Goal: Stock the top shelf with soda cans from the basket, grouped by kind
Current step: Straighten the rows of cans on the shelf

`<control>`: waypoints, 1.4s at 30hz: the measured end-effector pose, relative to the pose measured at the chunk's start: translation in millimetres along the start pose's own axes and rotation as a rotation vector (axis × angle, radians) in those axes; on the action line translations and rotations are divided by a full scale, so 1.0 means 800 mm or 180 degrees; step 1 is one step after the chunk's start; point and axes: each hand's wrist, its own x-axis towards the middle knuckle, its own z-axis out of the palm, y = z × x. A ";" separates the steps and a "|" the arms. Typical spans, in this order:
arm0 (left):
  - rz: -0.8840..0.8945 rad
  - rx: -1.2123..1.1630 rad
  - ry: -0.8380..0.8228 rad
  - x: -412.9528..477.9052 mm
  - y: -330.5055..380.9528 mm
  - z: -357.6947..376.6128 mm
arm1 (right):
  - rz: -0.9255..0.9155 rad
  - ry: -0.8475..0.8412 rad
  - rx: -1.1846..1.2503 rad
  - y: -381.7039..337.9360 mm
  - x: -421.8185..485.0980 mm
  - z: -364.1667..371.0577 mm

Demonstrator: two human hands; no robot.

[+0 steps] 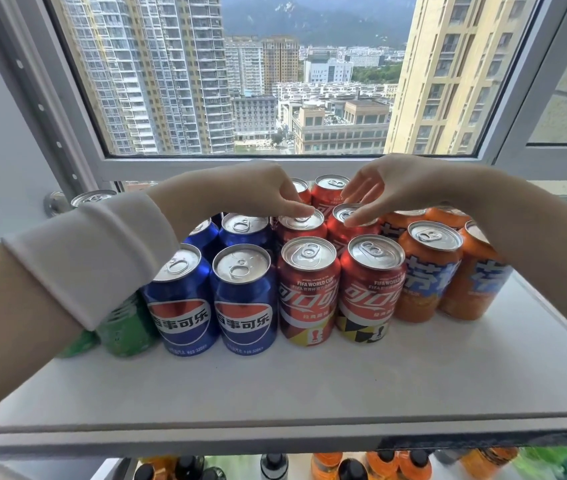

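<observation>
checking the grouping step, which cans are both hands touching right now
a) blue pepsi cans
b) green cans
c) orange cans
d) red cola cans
D: the left hand touches the lid of one red cola can in the second row, and the right hand touches the lid of the red cola can beside it.

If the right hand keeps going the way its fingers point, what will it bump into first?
The right hand points down and left at the lid of a middle-row red cola can. Its fingertips seem to touch it already, though depth is unclear.
</observation>
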 end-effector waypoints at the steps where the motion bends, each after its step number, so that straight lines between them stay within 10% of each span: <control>1: -0.0004 0.0031 0.0090 0.000 0.000 -0.004 | 0.0019 -0.0027 0.0059 0.000 0.002 -0.004; 7: 0.0040 -0.0014 0.0495 0.023 -0.010 -0.019 | -0.0067 0.0765 -0.0001 0.006 0.041 -0.013; 42: -0.0036 0.0100 0.0033 0.054 -0.022 -0.012 | 0.0055 0.0301 0.0139 0.010 0.078 -0.005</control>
